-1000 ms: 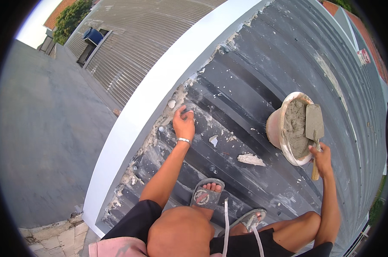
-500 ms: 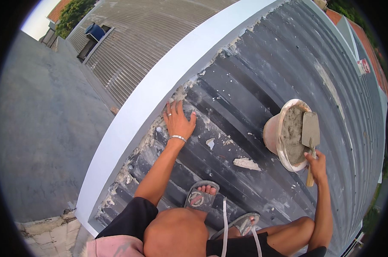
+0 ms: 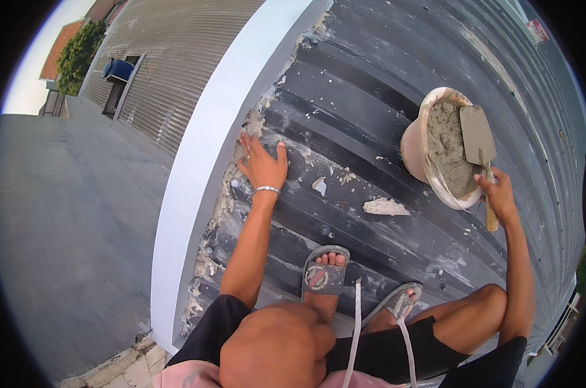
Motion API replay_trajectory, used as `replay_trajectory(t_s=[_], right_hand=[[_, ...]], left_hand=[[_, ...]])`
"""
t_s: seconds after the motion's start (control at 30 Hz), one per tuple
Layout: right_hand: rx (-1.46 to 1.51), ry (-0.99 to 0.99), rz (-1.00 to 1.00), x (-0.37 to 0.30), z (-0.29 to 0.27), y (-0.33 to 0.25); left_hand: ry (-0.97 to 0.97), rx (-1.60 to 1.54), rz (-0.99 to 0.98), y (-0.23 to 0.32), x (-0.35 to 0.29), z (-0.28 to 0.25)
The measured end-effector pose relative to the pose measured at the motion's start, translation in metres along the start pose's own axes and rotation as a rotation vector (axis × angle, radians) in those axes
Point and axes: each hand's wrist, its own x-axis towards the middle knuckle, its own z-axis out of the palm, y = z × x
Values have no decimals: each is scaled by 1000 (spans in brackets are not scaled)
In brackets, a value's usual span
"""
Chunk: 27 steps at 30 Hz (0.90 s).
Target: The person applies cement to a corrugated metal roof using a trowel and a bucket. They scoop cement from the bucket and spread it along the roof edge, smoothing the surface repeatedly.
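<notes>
My left hand (image 3: 265, 165), wearing a ring and a bracelet, has its fingers spread at the rough mortar seam (image 3: 253, 123) where the dark corrugated metal roof (image 3: 344, 139) meets a white wall edge. Nothing shows in its grasp. At the right, my right hand (image 3: 498, 196) is closed round the wooden handle of a trowel (image 3: 478, 137). The trowel's flat grey blade is over the right side of a bucket (image 3: 414, 152) of wet grey mortar (image 3: 445, 139). That bucket tilts on the ribbed roof, its mouth facing right.
Broken mortar pieces, among them a long one (image 3: 386, 207), lie between my hands. My sandalled feet (image 3: 325, 275) rest on the ribs. Left of the white parapet (image 3: 209, 110), there is a grey surface (image 3: 79, 226) and another corrugated roof (image 3: 166, 84). A blue barrel (image 3: 119, 69) stands far left.
The whole view has shifted and turned slightly. My left hand stays at the seam with its fingers bent a little more, and the trowel is still over the mortar bucket.
</notes>
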Motion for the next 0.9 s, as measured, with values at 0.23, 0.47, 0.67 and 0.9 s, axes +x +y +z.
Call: replay_trajectory(t_s=[0.23, 0.47, 0.67, 0.9], right_hand=[[-11, -22, 3, 0, 2, -2], [-27, -43, 26, -4, -8, -1], [-40, 12, 53, 2, 2, 2], [27, -53, 31, 2, 0, 0]], left_hand=[[5, 41, 15, 4, 0, 1], [-343, -179, 261, 39, -75, -25], [-468, -248, 86, 46, -86, -19], [-278, -1624, -962, -9, 18, -6]])
